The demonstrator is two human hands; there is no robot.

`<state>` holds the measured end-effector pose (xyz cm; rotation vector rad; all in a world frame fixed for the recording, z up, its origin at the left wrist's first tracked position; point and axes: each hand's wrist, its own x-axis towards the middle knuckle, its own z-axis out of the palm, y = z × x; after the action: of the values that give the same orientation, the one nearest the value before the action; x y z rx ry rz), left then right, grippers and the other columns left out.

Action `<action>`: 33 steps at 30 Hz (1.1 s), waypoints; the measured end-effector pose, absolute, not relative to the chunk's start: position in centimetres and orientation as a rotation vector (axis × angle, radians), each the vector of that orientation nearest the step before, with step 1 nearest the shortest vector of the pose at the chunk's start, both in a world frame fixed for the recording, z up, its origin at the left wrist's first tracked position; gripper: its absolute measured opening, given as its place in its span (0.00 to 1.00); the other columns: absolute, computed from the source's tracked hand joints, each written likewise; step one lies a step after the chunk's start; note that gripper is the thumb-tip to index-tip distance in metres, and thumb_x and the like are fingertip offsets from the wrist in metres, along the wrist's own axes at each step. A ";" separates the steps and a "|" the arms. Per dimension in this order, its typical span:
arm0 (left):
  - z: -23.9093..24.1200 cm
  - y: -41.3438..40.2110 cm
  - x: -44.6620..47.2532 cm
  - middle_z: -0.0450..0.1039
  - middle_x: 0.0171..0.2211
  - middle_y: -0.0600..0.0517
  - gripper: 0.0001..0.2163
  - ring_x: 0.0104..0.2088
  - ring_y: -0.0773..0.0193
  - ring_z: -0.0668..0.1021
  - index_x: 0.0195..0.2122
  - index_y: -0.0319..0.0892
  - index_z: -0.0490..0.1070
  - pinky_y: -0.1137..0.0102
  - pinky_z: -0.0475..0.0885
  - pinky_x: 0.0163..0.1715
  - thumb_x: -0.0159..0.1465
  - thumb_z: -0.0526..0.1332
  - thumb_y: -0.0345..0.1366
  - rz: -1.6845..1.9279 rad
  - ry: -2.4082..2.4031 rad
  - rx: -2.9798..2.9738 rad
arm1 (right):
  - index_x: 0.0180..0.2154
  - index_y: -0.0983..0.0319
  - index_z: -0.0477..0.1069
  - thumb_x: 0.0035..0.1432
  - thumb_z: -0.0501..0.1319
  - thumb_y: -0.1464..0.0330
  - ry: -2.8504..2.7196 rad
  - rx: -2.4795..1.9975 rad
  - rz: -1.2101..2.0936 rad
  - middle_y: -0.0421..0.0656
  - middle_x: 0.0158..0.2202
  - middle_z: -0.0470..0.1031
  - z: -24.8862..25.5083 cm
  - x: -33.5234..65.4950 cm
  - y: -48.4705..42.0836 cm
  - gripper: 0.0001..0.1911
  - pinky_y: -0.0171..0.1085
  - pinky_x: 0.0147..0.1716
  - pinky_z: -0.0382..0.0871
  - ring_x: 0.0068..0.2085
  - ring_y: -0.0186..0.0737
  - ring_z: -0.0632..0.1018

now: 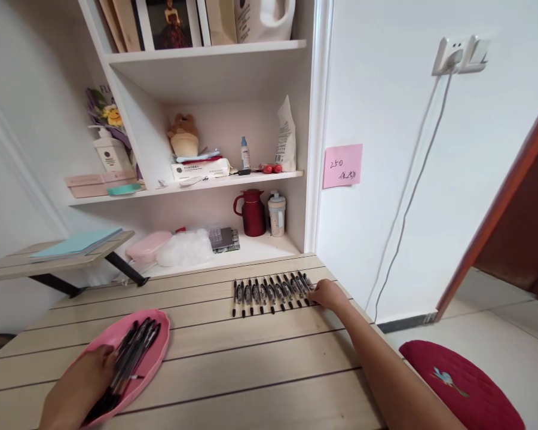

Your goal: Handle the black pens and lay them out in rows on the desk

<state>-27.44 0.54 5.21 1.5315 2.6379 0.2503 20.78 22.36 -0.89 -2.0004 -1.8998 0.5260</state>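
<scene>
My left hand reaches into a pink oval plate at the lower left, its fingers curled against the black pens heaped there. It seems to grip one, though its fingertips are partly hidden. At the right end of a row of black pens on the table, my right hand is closed on the end pen. The pens in this row lie side by side, tips pointing toward the shelf.
The slatted wooden table meets a white shelf unit holding a red jug and a tumbler. A small raised stand bears blue paper. At the lower right is a red stool.
</scene>
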 end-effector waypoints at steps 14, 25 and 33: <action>4.7 6.8 -5.6 0.73 0.32 0.48 0.21 0.31 0.62 0.74 0.46 0.41 0.65 0.69 0.69 0.31 0.53 0.58 0.46 1.241 1.357 1.076 | 0.21 0.63 0.70 0.45 0.58 0.64 -1.949 -1.504 0.984 0.41 0.19 0.71 4.4 16.0 18.3 0.09 0.29 0.17 0.59 0.19 0.31 0.69; 1.1 10.9 0.0 0.67 0.20 0.56 0.10 0.21 0.67 0.73 0.31 0.42 0.62 0.73 0.67 0.21 0.55 0.59 0.41 1.338 0.977 0.574 | 0.23 0.63 0.69 0.47 0.57 0.65 -1.812 -1.707 0.574 0.44 0.24 0.73 2.7 17.0 20.0 0.08 0.31 0.24 0.58 0.28 0.36 0.72; -0.6 10.3 0.5 0.56 0.17 0.62 0.16 0.11 0.81 0.51 0.33 0.41 0.62 0.82 0.44 0.11 0.54 0.56 0.50 1.245 0.995 0.732 | 0.27 0.63 0.68 0.45 0.58 0.61 -1.700 -1.986 0.447 0.51 0.33 0.74 -0.7 20.7 22.5 0.11 0.35 0.29 0.59 0.37 0.45 0.73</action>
<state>0.46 10.35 -0.61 0.7320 0.9951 1.2451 20.74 22.51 -0.65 -1.9859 -1.7000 0.4468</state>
